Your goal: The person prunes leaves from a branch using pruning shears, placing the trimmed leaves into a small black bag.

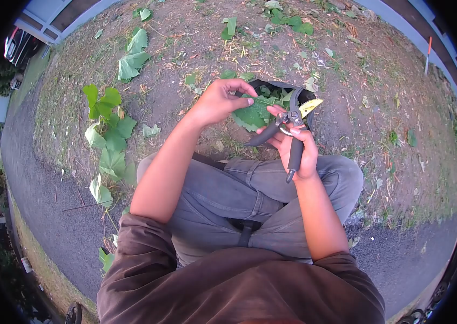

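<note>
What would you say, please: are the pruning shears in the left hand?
No, the pruning shears are in the right hand, while the left hand is at a green leaf.

A single wide, round view looks forward and down from the wearer's head, over the shirt [239, 291] and legs [212, 197] to the ground [347, 65]. The left hand [220, 101] and right hand [305, 154] appear close, near mid-view.

The place is outdoors, in soft daylight. The ground [363, 81] is of brown soil with thin grass. A grey asphalt strip [37, 162] curves along the left side. Pale blue-grey structures [401, 22] stand at both upper corners, a dark vehicle [20, 46] beside the left one.
</note>
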`<state>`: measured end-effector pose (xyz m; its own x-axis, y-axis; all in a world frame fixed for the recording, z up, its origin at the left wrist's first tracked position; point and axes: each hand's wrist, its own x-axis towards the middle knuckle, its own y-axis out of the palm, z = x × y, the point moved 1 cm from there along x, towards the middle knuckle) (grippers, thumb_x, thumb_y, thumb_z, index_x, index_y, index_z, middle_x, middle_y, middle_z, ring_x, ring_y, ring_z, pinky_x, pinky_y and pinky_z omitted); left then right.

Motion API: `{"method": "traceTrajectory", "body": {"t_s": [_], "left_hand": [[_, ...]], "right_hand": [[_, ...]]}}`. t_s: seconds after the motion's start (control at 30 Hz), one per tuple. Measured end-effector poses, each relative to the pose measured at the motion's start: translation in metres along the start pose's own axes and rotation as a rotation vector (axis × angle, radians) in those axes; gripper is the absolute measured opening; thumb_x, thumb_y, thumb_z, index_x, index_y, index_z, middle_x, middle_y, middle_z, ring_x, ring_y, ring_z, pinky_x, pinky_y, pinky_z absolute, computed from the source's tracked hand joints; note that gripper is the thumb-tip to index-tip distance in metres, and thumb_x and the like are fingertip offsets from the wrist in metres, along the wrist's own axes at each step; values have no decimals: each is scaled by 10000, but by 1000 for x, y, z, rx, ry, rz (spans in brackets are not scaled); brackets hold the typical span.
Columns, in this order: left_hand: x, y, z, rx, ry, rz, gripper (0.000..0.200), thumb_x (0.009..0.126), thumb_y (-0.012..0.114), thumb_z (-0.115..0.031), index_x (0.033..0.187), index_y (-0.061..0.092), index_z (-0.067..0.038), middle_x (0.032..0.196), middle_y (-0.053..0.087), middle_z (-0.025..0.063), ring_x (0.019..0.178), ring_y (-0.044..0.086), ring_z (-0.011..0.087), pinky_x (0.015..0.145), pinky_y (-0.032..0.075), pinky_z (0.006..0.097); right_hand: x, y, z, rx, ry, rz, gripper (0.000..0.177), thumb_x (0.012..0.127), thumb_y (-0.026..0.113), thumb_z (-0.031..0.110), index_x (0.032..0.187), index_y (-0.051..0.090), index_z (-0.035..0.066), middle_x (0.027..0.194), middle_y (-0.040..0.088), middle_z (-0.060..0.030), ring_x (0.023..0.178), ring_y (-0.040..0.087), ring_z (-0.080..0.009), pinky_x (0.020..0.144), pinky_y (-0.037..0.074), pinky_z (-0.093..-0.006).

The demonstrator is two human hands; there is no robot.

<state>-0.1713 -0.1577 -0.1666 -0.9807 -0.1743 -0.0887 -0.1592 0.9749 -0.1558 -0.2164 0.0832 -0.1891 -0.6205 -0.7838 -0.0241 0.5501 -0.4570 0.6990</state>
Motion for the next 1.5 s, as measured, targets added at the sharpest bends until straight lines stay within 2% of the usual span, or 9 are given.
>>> {"method": "traceTrajectory", "body": {"t_s": [0.57,0.67,0.77,0.87,0.93,1.03,1.33,1.43,1.5], "left_hand": [[0,-5,-5,-10,-7,-94,167,952,677,-16,1075,789,-19,1001,783,62,920,709,110,850,559,279],[5,-10,0,-12,7,-177,173,948,662,-20,1063,791,-22,986,783,75,912,705,106,841,550,274],[7,-20,5,-49,32,-237,168,948,667,-35,1057,793,-27,986,783,69,923,703,105,843,547,278],[7,-28,4,-45,36,-281,155,942,691,-60,1053,795,-31,990,786,58,932,703,108,855,547,289],[6,-33,2,-21,37,-314,150,937,707,-75,1050,795,-31,991,787,53,933,704,110,862,549,295],[3,-38,-1,159,114,-362,148,929,737,-98,1047,796,-31,997,790,52,934,705,112,883,547,299],[0,-24,-15,46,188,-252,186,939,749,-37,1121,752,0,1034,768,52,920,704,89,830,568,266],[-3,-22,-10,74,194,-182,186,944,748,-40,1125,749,2,1042,766,56,919,708,91,817,574,261],[-4,-15,-10,-26,122,-120,175,914,762,-51,1088,778,-35,1028,775,43,958,690,98,879,558,299]], "right_hand": [[-2,1,-2,12,-24,-36,640,956,492,302,1496,435,-36,1520,503,-204,1220,646,-399,1113,459,-525],[-3,8,0,-76,-2,21,629,956,493,302,1486,456,-33,1391,593,-189,1190,651,-324,1093,457,-472],[-6,19,-2,-350,113,310,620,968,566,348,1460,509,-24,1121,670,-91,1095,621,-194,1026,453,-403],[-24,33,-2,-565,260,409,630,965,633,421,1408,559,-20,1145,690,-138,1107,656,-253,1013,477,-413],[-32,44,-1,-1247,335,652,657,939,685,444,1399,565,-9,1167,704,-205,1131,674,-348,966,510,-442],[-54,54,-14,-1499,500,711,713,923,692,508,1369,558,-34,1193,678,-247,1122,659,-420,971,519,-488],[-71,79,-30,-1676,444,683,946,866,738,608,1451,473,-85,1297,608,-288,1183,639,-433,1011,529,-499],[-35,80,16,-1500,189,342,755,903,731,565,1348,597,-30,1250,652,-253,1148,660,-402,986,532,-491],[-4,78,44,-1451,-120,59,534,888,807,337,1282,639,17,1145,691,-186,1050,694,-335,910,557,-446]]}}
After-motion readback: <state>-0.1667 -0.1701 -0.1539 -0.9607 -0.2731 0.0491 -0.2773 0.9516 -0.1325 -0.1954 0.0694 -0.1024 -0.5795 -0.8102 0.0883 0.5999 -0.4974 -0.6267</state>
